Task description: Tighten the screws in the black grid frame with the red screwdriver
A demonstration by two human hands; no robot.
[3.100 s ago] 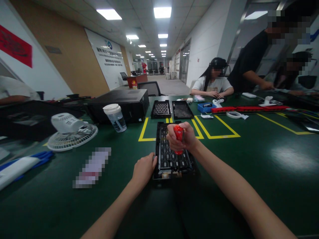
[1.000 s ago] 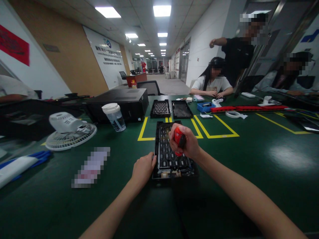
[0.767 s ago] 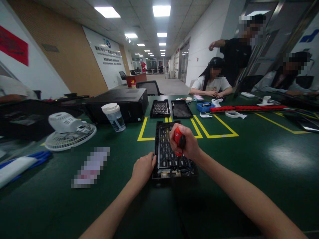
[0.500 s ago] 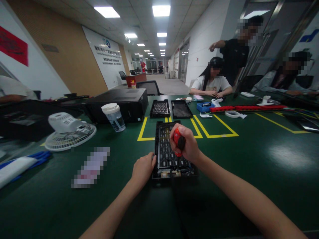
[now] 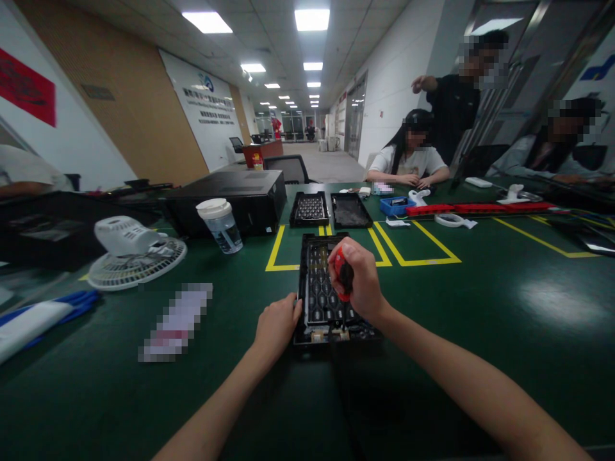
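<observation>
A black rectangular case with rows of dark rounded cells inside lies on the green table in front of me. My left hand grips its left edge near the front corner, thumb on the rim and the other fingers partly hidden. My right hand is wrapped round the red and black handle of a screwdriver, held upright over the case's right side. The thin shaft points down to the front end of the case, close to pale connectors. Whether the tip sits in a screw is too small to tell.
Behind the case lie an open tray of cells and a black tray. A lidded cup, a white fan and a large black box stand left. A blue bin is at right; several people are beyond.
The screwdriver handle has turned slightly in my right hand, showing less of its red side. My left hand and the case stay in place.
</observation>
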